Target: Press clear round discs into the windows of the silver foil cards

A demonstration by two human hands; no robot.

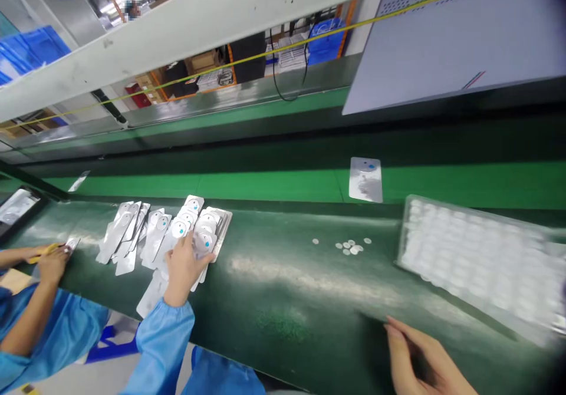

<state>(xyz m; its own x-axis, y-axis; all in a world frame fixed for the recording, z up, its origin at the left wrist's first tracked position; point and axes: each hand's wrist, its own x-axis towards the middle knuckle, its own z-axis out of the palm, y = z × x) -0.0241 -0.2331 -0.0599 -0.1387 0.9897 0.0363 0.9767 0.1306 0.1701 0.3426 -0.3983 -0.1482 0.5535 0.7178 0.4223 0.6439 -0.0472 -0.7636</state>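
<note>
My left hand is at a pile of thin silver metal plates with rounded corners, round marks and blue dots. Its thumb and fingers span the lower end of one plate in the nearest stack. Further left, more such plates lie overlapped in rows. At the lower right, my right hand is over the green bench, thumb and index fingertips pressed together. Whatever is in that pinch, if anything, does not show. Several small white discs lie on the bench beyond this hand.
A clear tray full of white round pieces sits at the right. One silver plate rests on the bright green belt behind the bench. At the left, a co-worker's hands handle a small piece. A pale panel overhangs the back right.
</note>
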